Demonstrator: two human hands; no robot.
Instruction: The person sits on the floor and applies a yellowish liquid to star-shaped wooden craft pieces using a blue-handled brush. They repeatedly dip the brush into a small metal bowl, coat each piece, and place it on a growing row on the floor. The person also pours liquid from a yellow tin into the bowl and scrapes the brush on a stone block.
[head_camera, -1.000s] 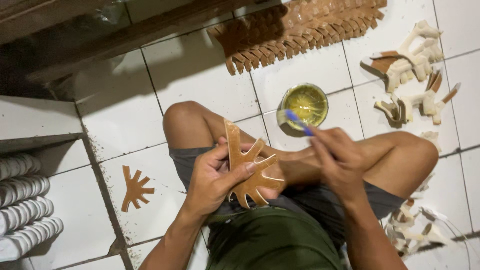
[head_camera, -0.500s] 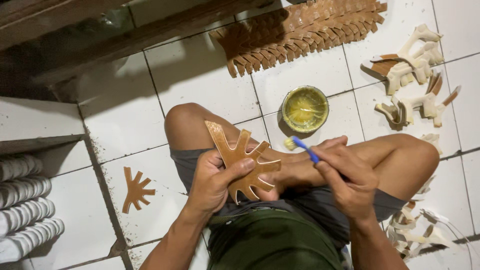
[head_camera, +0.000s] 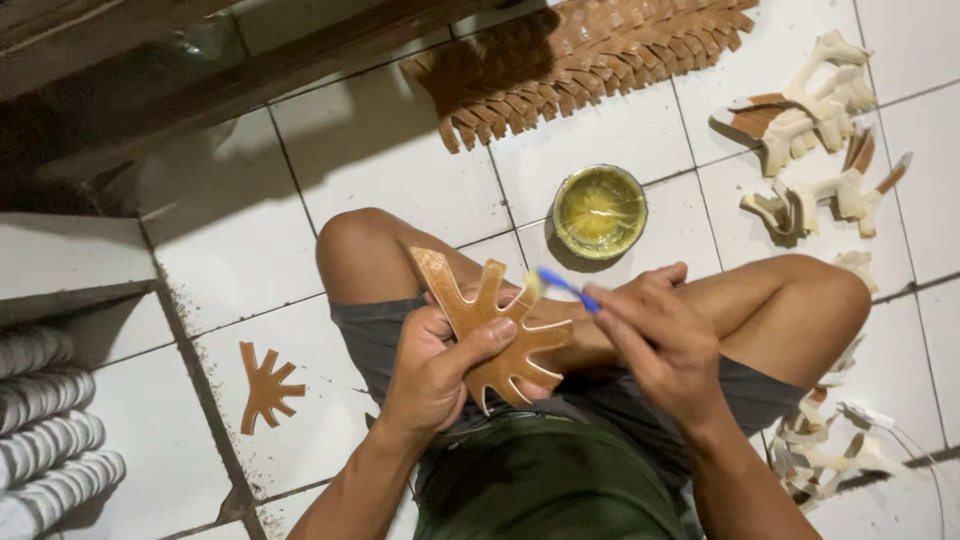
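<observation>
Head view. The person sits cross-legged on a white tiled floor (head_camera: 620, 130), knees spread left and right.

The left hand (head_camera: 440, 365) grasps a brown wooden cutout (head_camera: 495, 325) with several finger-like prongs. The thumb lies across its face and the fingers are behind it. The cutout is held over the lap, tilted, with its long arm pointing up and left toward the left knee.

The right hand (head_camera: 665, 340) is closed on a blue-handled brush (head_camera: 562, 285), pinched between thumb and fingers. The pale brush tip touches the upper edge of the cutout, between two prongs.

A round tin (head_camera: 599, 211) of yellowish paste stands on the floor just beyond the legs, between the knees. It is apart from both hands.

A second, smaller cutout (head_camera: 267, 387) of the same brown colour lies flat on a tile to the left of the left thigh, untouched.

Far centre, a row (head_camera: 590, 55) of similar brown pieces lies overlapped across the tiles. Far right, several pale assembled pieces (head_camera: 810, 110) lie in a loose group. More pale pieces (head_camera: 815, 450) lie near right, beside the right leg.

At the left edge, ribbed white rolls (head_camera: 45, 440) are stacked. What they are cannot be told.
</observation>
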